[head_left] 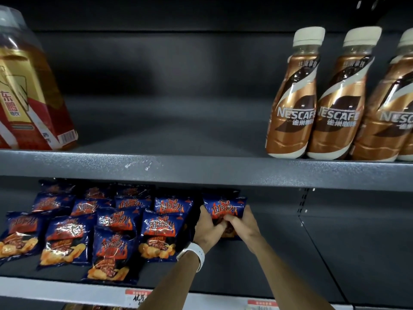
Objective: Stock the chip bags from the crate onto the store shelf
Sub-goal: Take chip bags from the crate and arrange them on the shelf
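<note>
A dark blue chip bag (224,208) with red flame print stands at the back of the lower shelf (290,260). Both hands hold its lower half: my left hand (209,229), with a white watch on the wrist, grips its left side, and my right hand (242,224) grips its right side. To the left, several matching chip bags (111,222) lie in rows on the same shelf. No crate is in view.
The upper shelf (201,166) carries brown Nescafe bottles (292,104) at the right and a large gold and red bottle (29,90) at the left. Price tags (136,297) hang on the lower shelf's front edge. Bare shelf stretches right of my hands.
</note>
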A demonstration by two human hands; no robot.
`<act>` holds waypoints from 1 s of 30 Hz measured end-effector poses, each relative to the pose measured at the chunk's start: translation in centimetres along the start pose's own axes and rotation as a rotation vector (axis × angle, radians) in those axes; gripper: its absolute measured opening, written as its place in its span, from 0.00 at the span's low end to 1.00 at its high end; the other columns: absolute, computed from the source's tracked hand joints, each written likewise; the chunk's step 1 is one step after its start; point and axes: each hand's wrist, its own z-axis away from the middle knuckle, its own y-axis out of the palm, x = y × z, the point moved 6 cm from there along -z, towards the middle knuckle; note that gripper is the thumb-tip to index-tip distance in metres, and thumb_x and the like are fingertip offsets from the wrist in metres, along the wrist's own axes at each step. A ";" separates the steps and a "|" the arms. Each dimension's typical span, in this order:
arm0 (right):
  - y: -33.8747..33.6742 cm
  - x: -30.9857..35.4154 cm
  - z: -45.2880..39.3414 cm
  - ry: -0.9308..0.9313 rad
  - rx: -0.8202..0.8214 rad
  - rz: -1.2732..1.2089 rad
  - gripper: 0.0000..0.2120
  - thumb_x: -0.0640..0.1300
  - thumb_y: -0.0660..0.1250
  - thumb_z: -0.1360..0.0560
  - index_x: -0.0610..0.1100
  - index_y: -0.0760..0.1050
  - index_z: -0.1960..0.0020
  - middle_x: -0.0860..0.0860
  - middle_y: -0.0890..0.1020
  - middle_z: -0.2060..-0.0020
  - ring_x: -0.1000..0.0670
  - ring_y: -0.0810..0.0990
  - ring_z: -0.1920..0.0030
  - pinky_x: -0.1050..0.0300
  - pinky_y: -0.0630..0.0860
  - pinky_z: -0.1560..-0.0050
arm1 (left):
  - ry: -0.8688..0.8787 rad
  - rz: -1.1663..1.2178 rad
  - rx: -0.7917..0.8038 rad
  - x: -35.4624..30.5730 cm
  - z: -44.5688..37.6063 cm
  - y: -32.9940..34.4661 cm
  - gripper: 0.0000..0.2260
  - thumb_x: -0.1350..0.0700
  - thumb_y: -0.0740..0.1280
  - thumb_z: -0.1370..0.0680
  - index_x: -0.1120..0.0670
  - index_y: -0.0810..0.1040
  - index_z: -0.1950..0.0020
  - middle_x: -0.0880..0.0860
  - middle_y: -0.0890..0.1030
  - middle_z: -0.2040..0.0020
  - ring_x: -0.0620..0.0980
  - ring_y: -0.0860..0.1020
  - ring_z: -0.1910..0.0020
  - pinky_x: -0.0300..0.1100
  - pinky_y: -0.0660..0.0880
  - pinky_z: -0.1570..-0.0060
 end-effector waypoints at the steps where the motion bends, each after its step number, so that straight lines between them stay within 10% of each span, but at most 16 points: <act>1: 0.1 -0.1 -0.1 0.000 0.004 -0.007 0.18 0.42 0.73 0.29 0.48 0.70 0.42 0.50 0.82 0.50 0.51 0.81 0.48 0.57 0.78 0.51 | -0.002 -0.003 -0.002 0.3 -0.2 0.1 0.21 0.48 0.71 0.32 0.42 0.66 0.44 0.45 0.80 0.47 0.44 0.79 0.45 0.50 0.76 0.38; 20: -0.1 0.5 2.2 0.018 -0.040 0.158 0.20 0.45 0.73 0.31 0.48 0.68 0.43 0.46 0.74 0.42 0.48 0.76 0.45 0.53 0.74 0.43 | -0.087 -0.361 -0.118 -0.3 2.0 -0.4 0.33 0.53 0.73 0.30 0.58 0.63 0.30 0.57 0.67 0.36 0.58 0.72 0.37 0.49 0.72 0.36; 24: 0.0 0.3 3.2 0.096 -0.052 0.432 0.28 0.49 0.71 0.31 0.46 0.66 0.34 0.42 0.64 0.32 0.39 0.63 0.30 0.46 0.66 0.32 | -0.061 -0.489 -0.198 -0.8 3.4 -1.2 0.27 0.53 0.72 0.28 0.60 0.66 0.35 0.58 0.69 0.37 0.59 0.73 0.39 0.50 0.74 0.41; 30: -0.2 -0.7 4.5 0.115 -0.128 0.370 0.30 0.45 0.74 0.31 0.41 0.65 0.34 0.42 0.71 0.38 0.40 0.72 0.36 0.50 0.70 0.36 | -0.041 -0.435 -0.214 -0.2 4.8 -0.6 0.20 0.56 0.68 0.25 0.57 0.63 0.38 0.58 0.74 0.39 0.59 0.78 0.43 0.49 0.76 0.48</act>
